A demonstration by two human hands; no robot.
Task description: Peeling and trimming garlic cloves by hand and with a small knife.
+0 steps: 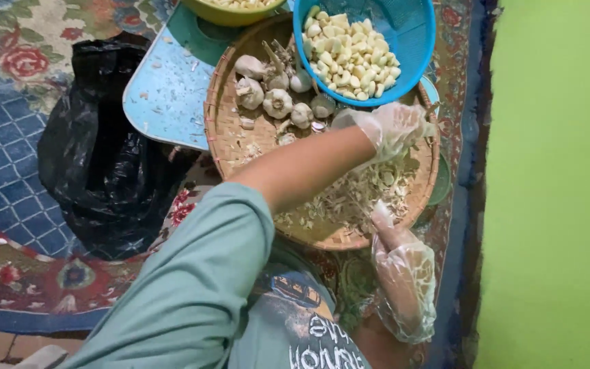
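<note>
Woven tray (223, 130): left hand (390, 126), gloved, loosely curled over its far edge beside blue colander (411, 31); contents untellable. Right hand (404, 273), gloved, at near rim, grip unclear. Garlic bulbs (274, 96) on tray.

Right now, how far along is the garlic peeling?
Done: a heap of peeled cloves fills the blue colander, and loose skins litter the woven tray. In hand: the gloved left hand reaches across the tray; the right hand hovers near the skins. Left: several whole bulbs.

head cam | looks steeply down | close over woven tray (223, 130) | single view
</note>
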